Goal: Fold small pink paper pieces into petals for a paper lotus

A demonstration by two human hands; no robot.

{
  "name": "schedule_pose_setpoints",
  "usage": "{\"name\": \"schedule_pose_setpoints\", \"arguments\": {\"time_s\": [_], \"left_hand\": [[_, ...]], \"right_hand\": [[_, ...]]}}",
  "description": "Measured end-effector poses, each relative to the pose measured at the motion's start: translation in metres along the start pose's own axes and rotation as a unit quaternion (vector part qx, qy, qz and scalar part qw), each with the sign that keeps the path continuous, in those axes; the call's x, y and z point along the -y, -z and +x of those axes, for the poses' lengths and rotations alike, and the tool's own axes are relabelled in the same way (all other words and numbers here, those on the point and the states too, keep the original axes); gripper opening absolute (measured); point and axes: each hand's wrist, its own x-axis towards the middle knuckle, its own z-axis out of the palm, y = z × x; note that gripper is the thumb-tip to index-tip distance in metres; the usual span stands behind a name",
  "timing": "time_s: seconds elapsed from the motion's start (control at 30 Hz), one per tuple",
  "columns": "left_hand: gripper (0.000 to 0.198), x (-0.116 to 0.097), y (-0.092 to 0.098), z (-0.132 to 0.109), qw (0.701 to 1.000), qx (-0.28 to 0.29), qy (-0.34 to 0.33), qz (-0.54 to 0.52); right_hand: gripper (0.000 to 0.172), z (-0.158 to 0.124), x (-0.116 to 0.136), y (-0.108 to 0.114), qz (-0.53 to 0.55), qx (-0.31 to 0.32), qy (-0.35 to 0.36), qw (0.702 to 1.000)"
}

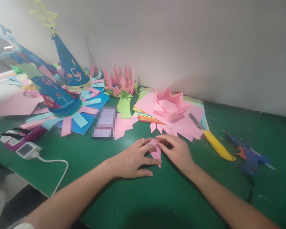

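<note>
The left hand (pixel 133 159) lies nearly flat on the table, fingers spread, its fingertips pressing down on a small pink folded piece of paper (pixel 156 153). The right hand (pixel 177 151) meets it from the other side, fingers curled, thumb and forefinger closed on the paper's upper edge. The paper sits on the green table mat (pixel 157 197) between the two hands. Most of it is hidden under the fingers, so only a narrow pointed end shows and the shape of its folds cannot be made out. Both bare forearms run out of the bottom of the view.

Just beyond the hands lies a large pink folded paper lotus flower (pixel 169 103) on a stack of coloured paper sheets (pixel 143 116), with pink pointed offcuts spilling toward the hands. To the right are a yellow-handled utility knife (pixel 218 146) and, farther right, a blue hot glue gun (pixel 249 157), its cable partly cut off.

To the left lies a flat rectangular object blurred out by pixels (pixel 105 122). Behind it stand spiky pink paper flowers on a green paper stem (pixel 121 86) against the pale wall. Farther left are two blue paper cone hats (pixel 71 71) ringed with pink and blue paper strips, the nearer one tipped over. At the left edge sits a white plug adapter with a white cable (pixel 28 149).
</note>
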Motion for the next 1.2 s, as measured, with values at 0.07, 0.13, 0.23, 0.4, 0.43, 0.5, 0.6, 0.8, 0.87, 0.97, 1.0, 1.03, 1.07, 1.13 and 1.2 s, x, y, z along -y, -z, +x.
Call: {"name": "schedule_pose_setpoints", "arguments": {"time_s": [0.07, 0.13, 0.23, 0.4, 0.43, 0.5, 0.6, 0.8, 0.87, 0.97, 1.0, 1.03, 1.07, 1.13, 1.2], "left_hand": [[0.04, 0.0, 0.0, 0.0, 1.0, 0.0, 0.001, 0.002], [0.04, 0.0, 0.0, -0.001, 1.0, 0.002, 0.004, 0.006], [0.041, -0.001, 0.0, -0.001, 1.0, 0.009, 0.007, 0.009], [0.04, -0.001, 0.001, 0.0, 1.0, 0.014, 0.009, 0.01], [0.04, -0.001, 0.001, 0.0, 1.0, 0.011, 0.007, 0.009], [0.04, -0.001, 0.001, -0.001, 1.0, 0.007, 0.002, 0.007], [0.04, -0.001, 0.002, -0.001, 1.0, 0.009, 0.003, 0.008], [0.04, -0.002, 0.002, -0.001, 1.0, 0.016, 0.004, 0.01], [0.04, -0.002, 0.002, -0.001, 1.0, 0.017, 0.005, 0.009], [0.041, -0.001, 0.002, -0.001, 1.0, 0.017, 0.005, 0.01], [0.041, 0.0, 0.002, -0.001, 1.0, 0.018, 0.004, 0.01], [0.04, 0.0, 0.001, -0.001, 1.0, 0.018, 0.004, 0.01], [0.04, 0.0, 0.001, -0.001, 1.0, 0.018, 0.004, 0.009], [0.04, 0.0, 0.001, -0.001, 1.0, 0.014, 0.004, 0.008], [0.04, -0.001, 0.001, -0.001, 1.0, 0.008, 0.008, 0.006]], "right_hand": [[0.013, 0.0, 0.0, -0.001, 0.001, -0.012, -0.021, 1.0], [0.01, 0.0, 0.0, -0.001, -0.007, -0.013, -0.013, 1.0], [0.013, 0.001, -0.001, 0.0, -0.015, -0.004, 0.035, 0.999], [0.015, 0.002, -0.005, -0.001, -0.015, 0.009, 0.101, 0.995], [0.015, 0.001, -0.006, -0.001, -0.017, 0.012, 0.11, 0.994], [0.014, 0.001, -0.009, -0.001, -0.017, 0.02, 0.123, 0.992], [0.015, 0.001, -0.011, -0.002, -0.016, 0.033, 0.133, 0.99], [0.016, 0.002, -0.013, -0.002, -0.028, 0.042, 0.144, 0.988], [0.017, 0.002, -0.013, -0.002, -0.029, 0.046, 0.145, 0.988], [0.017, 0.003, -0.012, -0.001, -0.026, 0.05, 0.15, 0.987], [0.017, 0.003, -0.012, -0.001, -0.025, 0.052, 0.153, 0.987], [0.018, 0.003, -0.012, 0.0, -0.026, 0.053, 0.156, 0.986], [0.018, 0.003, -0.012, 0.0, -0.027, 0.054, 0.158, 0.986], [0.019, 0.003, -0.012, 0.0, -0.031, 0.054, 0.161, 0.985], [0.02, 0.003, -0.012, 0.001, -0.034, 0.058, 0.163, 0.984]]}}
